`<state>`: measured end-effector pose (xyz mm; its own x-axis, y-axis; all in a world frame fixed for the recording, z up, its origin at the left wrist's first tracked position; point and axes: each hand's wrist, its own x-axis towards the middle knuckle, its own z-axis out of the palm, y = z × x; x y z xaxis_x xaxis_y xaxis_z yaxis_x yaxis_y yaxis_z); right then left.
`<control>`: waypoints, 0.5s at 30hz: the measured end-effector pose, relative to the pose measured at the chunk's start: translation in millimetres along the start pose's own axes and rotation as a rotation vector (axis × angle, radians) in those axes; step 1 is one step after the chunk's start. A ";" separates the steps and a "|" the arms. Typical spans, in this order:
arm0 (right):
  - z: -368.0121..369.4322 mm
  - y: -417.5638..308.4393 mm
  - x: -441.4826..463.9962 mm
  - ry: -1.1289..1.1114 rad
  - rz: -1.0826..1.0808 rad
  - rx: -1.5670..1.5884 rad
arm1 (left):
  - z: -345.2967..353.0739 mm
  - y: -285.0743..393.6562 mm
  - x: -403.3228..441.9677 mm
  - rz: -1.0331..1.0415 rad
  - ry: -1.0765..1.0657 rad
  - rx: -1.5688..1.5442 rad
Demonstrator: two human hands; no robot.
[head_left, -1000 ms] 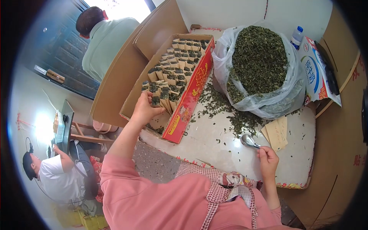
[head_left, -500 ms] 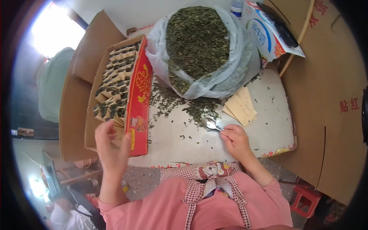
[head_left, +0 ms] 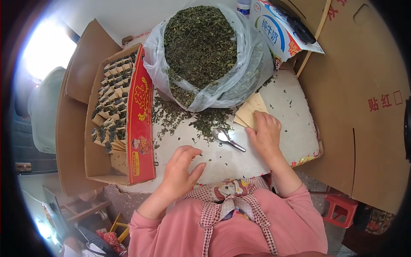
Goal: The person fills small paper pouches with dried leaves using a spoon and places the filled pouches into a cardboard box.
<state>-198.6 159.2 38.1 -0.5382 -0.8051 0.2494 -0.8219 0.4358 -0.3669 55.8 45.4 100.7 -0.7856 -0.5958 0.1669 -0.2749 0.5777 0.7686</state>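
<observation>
My left hand (head_left: 182, 169) hovers over the front of the white table, fingers apart and holding nothing. On the right, my right hand (head_left: 266, 132) rests with its fingertips on the stack of tan paper packets (head_left: 249, 110). A metal spoon (head_left: 229, 140) lies on the table between my hands. Behind it, an open clear plastic bag (head_left: 252, 64) is full of dried green leaves (head_left: 199, 47), some scattered on the tabletop. At the left stands a long red box (head_left: 143, 124) holding rows of small tan packets (head_left: 112, 98) with dark leaf at their openings.
Cardboard panels (head_left: 75, 124) stand left of the box, with a person's pale green shirt (head_left: 47, 111) beyond. Behind right are a milk carton (head_left: 274, 32), a dark object on it and a bottle (head_left: 243, 6). Large cardboard (head_left: 364, 107) borders the right; a red stool (head_left: 340, 210) stands below.
My left hand has moved from the red box to the table's front middle. My right hand has let go of the spoon and moved onto the paper packets. The view has turned right.
</observation>
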 end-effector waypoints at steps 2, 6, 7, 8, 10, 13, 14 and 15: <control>4.4 0.8 0.9 -0.004 0.001 -0.019 | 9.0 -2.4 3.3 -0.018 -0.025 -0.031; -2.4 -5.5 -1.9 0.056 0.021 0.050 | 19.9 -4.6 10.8 -0.010 -0.059 -0.076; -6.7 -6.7 -4.3 0.082 0.017 0.065 | 22.3 -4.6 12.7 -0.022 -0.070 -0.096; -10.5 -8.6 -7.3 0.108 0.012 0.079 | 25.6 -6.3 14.6 -0.024 -0.067 -0.099; -15.8 -15.5 -16.4 0.116 0.005 0.242 | 35.9 -13.4 18.4 -0.134 -0.132 -0.239; -22.3 -37.5 -27.9 0.049 0.009 0.563 | 59.5 -23.8 25.8 -0.251 -0.134 -0.711; -21.3 -46.6 -31.1 -0.031 0.019 0.722 | 64.2 -21.5 28.0 -0.251 -0.133 -0.712; -18.0 -53.8 -34.1 -0.083 0.026 0.769 | 68.5 -17.8 30.5 -0.273 -0.155 -0.932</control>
<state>-139.4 170.5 65.5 -0.5146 -0.8394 0.1751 -0.4319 0.0774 -0.8986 -1.3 55.1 49.8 -0.8426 -0.5248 -0.1206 0.0369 -0.2797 0.9594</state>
